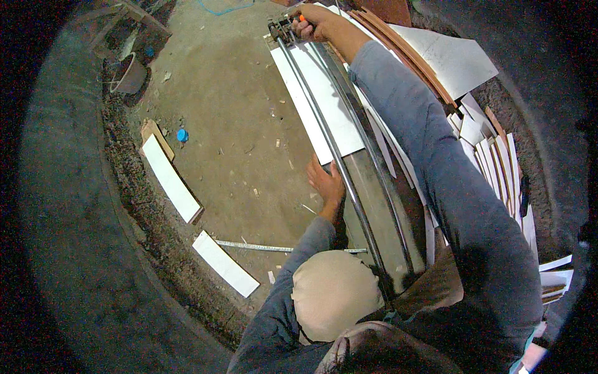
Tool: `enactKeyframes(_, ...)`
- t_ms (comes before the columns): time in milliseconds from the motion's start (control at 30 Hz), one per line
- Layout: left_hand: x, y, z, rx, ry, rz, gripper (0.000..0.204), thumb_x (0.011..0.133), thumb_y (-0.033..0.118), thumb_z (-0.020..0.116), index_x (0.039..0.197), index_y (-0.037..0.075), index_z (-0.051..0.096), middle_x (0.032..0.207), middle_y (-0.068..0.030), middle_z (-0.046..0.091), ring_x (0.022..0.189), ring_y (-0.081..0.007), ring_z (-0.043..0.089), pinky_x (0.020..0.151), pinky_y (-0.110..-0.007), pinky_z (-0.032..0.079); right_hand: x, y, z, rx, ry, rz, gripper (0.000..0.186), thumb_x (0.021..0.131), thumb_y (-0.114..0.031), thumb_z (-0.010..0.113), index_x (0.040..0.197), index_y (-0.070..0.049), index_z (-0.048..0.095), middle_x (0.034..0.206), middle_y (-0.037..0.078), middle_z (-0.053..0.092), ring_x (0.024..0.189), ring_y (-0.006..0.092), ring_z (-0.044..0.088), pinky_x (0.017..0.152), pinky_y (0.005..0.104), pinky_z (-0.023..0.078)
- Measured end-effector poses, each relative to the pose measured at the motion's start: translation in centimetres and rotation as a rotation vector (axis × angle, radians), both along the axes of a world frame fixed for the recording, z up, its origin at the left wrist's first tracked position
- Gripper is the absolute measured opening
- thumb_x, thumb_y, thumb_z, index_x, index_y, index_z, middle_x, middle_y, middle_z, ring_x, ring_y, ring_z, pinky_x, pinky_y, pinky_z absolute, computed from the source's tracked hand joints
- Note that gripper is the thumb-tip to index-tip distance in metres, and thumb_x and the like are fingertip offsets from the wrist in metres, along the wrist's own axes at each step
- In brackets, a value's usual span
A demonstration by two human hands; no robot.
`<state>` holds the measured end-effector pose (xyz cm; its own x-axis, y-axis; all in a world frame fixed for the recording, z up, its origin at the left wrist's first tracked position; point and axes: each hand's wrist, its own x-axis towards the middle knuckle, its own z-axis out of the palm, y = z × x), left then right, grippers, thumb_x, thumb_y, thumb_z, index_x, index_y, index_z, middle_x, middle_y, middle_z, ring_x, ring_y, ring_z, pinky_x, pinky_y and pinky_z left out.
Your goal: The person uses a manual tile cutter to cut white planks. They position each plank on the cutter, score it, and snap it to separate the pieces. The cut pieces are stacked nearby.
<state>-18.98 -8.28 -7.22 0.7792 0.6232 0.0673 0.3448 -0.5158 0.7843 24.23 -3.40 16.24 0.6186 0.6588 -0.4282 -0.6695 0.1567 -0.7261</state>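
Note:
A long white tile lies on a manual tile cutter, under its two metal rails. At the cutter's far end, my right hand is closed around the handle of the sliding head, where a small orange part shows. My left hand holds the near left corner of the tile. Its thumb is at the near edge and its fingers are by the left side; the fingertips are partly hidden. Both arms wear grey-blue sleeves.
Two white tile strips, one farther and one nearer, lie at left. A tape measure blade runs across the floor. A blue cap and a bucket are farther off. Stacked tile pieces line the right side.

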Motion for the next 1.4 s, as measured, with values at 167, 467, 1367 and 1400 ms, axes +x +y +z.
enactKeyframes(167, 0.0, -0.1, 0.0, -0.019, 0.031, 0.017, 0.066, 0.097, 0.028, 0.070, 0.152, 0.004, 0.043, 0.138, -0.0212, 0.050, 0.137, -0.0418, 0.042, 0.114, -0.057, 0.029, 1.8, 1.1, 1.3, -0.067, -0.011, 0.005, 0.023, 0.102, -0.027, 0.049, 0.085, -0.012, 0.048, 0.062, -0.002, 0.049, 0.041, 0.0040, 0.039, 0.032, 0.0215, 0.027)
enactKeyframes(467, -0.2, -0.1, 0.8, -0.076, 0.062, 0.012, 0.065, 0.098, 0.031, 0.069, 0.150, 0.003, 0.043, 0.142, -0.0224, 0.048, 0.137, -0.0407, 0.042, 0.115, -0.057, 0.027, -4.9, -3.6, 1.8, -0.319, -0.219, 0.074, 0.026, 0.101, -0.030, 0.053, 0.086, -0.009, 0.056, 0.066, 0.001, 0.060, 0.039, 0.0014, 0.042, 0.030, 0.0161, 0.032)
enactKeyframes(1367, 0.1, 0.0, 0.1, -0.022, 0.017, -0.020, 0.065, 0.098, 0.024, 0.069, 0.152, 0.002, 0.041, 0.145, -0.0234, 0.048, 0.137, -0.0420, 0.042, 0.115, -0.057, 0.029, -11.4, -3.2, -7.9, -0.862, -0.520, -0.154, 0.044, 0.093, -0.041, 0.065, 0.079, 0.001, 0.071, 0.062, 0.010, 0.063, 0.049, 0.0174, 0.056, 0.043, 0.0378, 0.038)
enactKeyframes(1400, 0.0, 0.1, 0.1, -0.013, 0.026, -0.022, 0.065, 0.098, 0.024, 0.069, 0.152, 0.002, 0.041, 0.145, -0.0234, 0.048, 0.137, -0.0419, 0.042, 0.114, -0.058, 0.029, -11.7, -3.1, -8.1, -0.906, -0.480, -0.165, 0.045, 0.092, -0.040, 0.065, 0.078, 0.001, 0.070, 0.061, 0.009, 0.062, 0.047, 0.0171, 0.054, 0.043, 0.0380, 0.037)
